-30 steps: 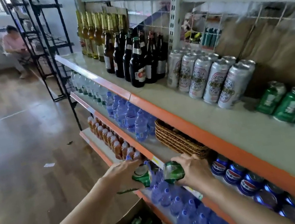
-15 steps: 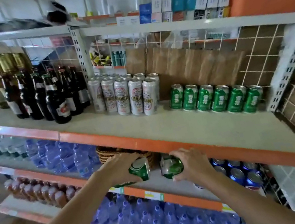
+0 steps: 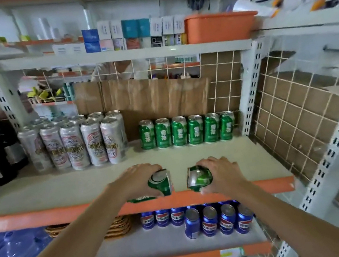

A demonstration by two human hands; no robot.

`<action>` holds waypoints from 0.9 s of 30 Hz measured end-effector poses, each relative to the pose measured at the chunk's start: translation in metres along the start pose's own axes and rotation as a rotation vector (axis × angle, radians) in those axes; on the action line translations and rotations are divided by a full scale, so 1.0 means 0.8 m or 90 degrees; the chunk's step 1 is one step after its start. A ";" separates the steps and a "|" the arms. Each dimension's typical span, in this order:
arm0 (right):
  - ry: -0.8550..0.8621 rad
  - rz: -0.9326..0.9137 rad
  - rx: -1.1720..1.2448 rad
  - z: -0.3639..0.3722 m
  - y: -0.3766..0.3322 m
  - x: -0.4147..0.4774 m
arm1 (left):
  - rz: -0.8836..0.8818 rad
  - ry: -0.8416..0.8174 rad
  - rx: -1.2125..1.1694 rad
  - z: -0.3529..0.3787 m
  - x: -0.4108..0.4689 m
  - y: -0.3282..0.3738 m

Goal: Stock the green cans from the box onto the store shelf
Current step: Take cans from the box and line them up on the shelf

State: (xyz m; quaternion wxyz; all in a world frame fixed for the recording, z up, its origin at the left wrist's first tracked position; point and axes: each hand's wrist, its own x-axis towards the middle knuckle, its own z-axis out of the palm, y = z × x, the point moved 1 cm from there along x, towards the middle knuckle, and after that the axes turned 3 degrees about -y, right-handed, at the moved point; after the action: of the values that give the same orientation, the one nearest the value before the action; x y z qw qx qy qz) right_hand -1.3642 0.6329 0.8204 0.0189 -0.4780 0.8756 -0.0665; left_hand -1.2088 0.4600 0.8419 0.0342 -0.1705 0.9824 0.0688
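Head view, green can point(image 3: 162, 185) tilted in left hand point(image 3: 135, 179), silver top showing

Cans point(image 3: 187, 130) on shelf point(image 3: 96, 182), right of tall cans point(image 3: 76, 142).

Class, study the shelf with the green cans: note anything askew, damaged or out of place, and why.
Only two cans stand out: the left hand grips one green can, the right hand a second green can, both tipped over at the shelf front; the row of six stands upright behind. Nothing spilled.
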 end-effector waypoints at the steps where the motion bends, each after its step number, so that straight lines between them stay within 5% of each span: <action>1: 0.001 0.006 -0.003 -0.001 0.009 0.006 | 0.007 0.000 0.010 -0.004 0.012 0.003; 27: -0.014 0.104 -0.061 0.023 0.103 0.072 | 0.136 0.008 0.033 -0.017 0.129 -0.021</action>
State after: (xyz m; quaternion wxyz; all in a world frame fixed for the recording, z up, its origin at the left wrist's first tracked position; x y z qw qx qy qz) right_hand -1.4624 0.6268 0.7928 0.0109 -0.4059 0.9137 -0.0177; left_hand -1.3003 0.4083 0.8436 0.0245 -0.0645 0.9966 0.0458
